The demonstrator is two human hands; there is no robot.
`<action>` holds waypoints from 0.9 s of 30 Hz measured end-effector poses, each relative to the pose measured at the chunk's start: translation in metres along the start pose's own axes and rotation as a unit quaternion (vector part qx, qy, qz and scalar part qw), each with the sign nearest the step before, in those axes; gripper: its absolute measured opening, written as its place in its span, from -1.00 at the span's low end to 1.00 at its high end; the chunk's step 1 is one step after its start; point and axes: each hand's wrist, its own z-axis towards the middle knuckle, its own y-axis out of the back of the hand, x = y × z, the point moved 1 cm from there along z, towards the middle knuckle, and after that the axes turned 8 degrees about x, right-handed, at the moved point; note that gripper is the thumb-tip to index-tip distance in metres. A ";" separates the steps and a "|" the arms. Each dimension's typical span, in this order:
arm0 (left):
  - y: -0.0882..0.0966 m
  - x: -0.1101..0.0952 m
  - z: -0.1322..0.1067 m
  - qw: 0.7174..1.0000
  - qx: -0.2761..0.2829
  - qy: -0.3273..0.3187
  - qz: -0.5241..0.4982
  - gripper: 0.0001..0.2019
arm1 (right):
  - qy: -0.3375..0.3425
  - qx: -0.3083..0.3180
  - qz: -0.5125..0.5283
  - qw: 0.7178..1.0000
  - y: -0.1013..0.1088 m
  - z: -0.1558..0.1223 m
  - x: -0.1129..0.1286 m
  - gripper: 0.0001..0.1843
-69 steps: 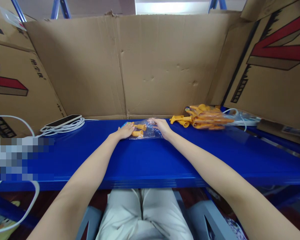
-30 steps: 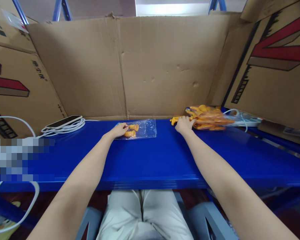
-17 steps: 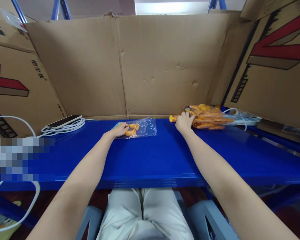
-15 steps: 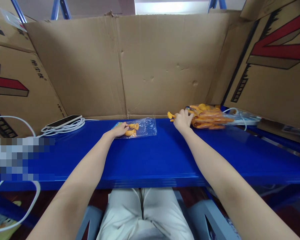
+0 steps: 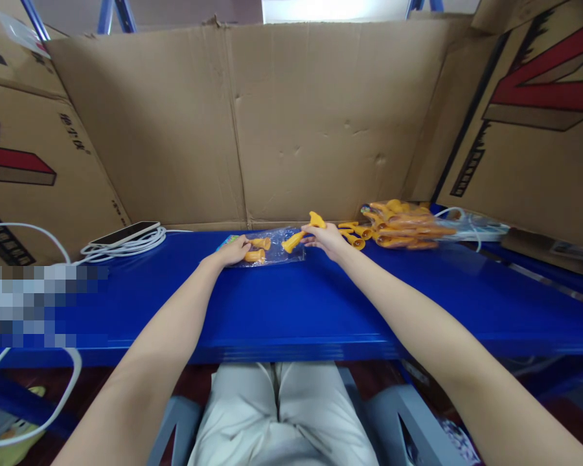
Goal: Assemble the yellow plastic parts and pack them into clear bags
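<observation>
A clear plastic bag (image 5: pixel 276 250) lies on the blue table (image 5: pixel 282 304) with two orange plastic pieces (image 5: pixel 256 249) inside. My left hand (image 5: pixel 232 251) rests on the bag's left end, fingers pressed on it. My right hand (image 5: pixel 326 238) pinches another orange piece (image 5: pixel 301 234) and holds it just above the bag's right end. A pile of the same orange pieces (image 5: pixel 398 226) lies to the right, with a few loose ones (image 5: pixel 352 233) beside it.
Cardboard walls (image 5: pixel 291 123) close the back and both sides. A phone (image 5: pixel 122 233) on coiled white cable (image 5: pixel 126 246) lies at the back left. A white power strip (image 5: pixel 476 228) sits behind the pile. My legs and a grey stool show below the table edge.
My right hand went from the bag to the pile, took an orange piece and carried it back left to the bag. My left hand stayed on the bag.
</observation>
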 end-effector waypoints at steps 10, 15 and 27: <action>0.001 0.003 0.002 1.000 0.008 -0.024 -0.011 -0.63 | 0.063 0.012 -0.363 0.930 0.008 0.005 -0.013 -0.58; 0.002 0.002 0.002 1.000 0.010 -0.024 -0.017 -0.62 | 0.134 0.080 -0.616 0.772 0.010 0.003 -0.012 -0.83; 0.003 -0.019 -0.006 1.000 0.016 -0.012 0.017 -0.44 | 0.059 0.108 -0.665 0.737 0.006 -0.003 0.000 -0.86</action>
